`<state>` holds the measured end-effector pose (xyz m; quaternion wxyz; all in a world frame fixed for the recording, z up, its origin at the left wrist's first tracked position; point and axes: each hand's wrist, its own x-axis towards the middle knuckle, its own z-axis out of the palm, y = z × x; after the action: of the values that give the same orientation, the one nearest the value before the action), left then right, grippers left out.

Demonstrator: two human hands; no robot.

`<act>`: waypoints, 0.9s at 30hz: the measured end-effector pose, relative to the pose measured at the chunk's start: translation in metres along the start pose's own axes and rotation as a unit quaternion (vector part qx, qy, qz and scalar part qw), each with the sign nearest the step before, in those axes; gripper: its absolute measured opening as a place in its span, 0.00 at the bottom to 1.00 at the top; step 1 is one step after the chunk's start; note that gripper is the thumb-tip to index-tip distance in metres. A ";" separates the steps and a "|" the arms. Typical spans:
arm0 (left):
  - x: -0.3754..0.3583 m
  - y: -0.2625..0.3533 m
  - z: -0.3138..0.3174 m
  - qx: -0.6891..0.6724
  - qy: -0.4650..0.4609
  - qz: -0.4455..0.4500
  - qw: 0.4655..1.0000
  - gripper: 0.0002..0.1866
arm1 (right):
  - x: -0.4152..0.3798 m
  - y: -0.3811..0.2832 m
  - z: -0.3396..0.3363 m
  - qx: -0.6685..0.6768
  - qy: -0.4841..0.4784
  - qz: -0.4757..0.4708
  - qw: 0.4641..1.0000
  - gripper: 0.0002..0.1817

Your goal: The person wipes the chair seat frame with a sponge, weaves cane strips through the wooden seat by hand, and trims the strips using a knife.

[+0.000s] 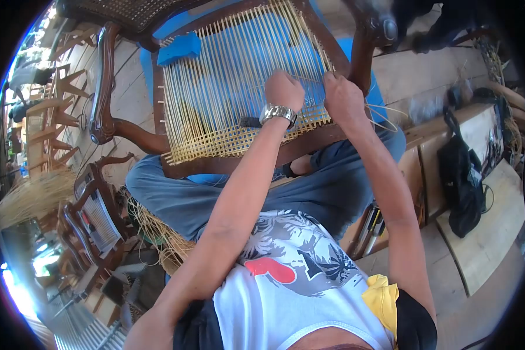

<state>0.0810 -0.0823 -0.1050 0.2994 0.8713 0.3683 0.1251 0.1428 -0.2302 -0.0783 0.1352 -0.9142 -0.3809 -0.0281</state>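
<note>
A dark wooden chair frame [213, 167] lies across my lap, its seat strung with pale cane strands [216, 76]. Cross-woven rows fill the part closest to me. My left hand [284, 92], with a metal watch on its wrist, is closed over the strands near the middle of the seat. To its right, my right hand [340, 98] pinches a cane strand by the frame's side rail. A thin strand runs between the two hands. Beside the watch rests a dark stick-like piece [250, 122]. A blue block [179, 48] sits at the seat's far left corner.
Loose cane ends [386, 113] stick out right of the frame. A black bag [462, 175] lies by a wooden board [484, 224] on the right. At left are another chair frame [90, 198] and a bundle of cane fibres [32, 201].
</note>
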 end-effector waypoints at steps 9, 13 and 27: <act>0.012 0.002 -0.008 0.079 -0.080 0.003 0.994 0.10 | 0.003 -0.004 -0.021 -0.022 -0.069 0.029 0.997 0.06; 0.006 0.003 -0.009 0.036 -0.038 -0.003 0.999 0.10 | 0.004 -0.005 -0.021 -0.034 -0.072 0.037 0.996 0.07; 0.008 0.024 -0.020 0.120 -0.104 -0.018 0.987 0.13 | 0.003 -0.001 -0.011 -0.048 -0.051 0.020 0.997 0.04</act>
<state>0.0917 -0.0808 -0.0741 0.2312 0.9024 0.3633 -0.0167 0.1443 -0.2303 -0.0670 0.0720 -0.9273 -0.3674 0.0033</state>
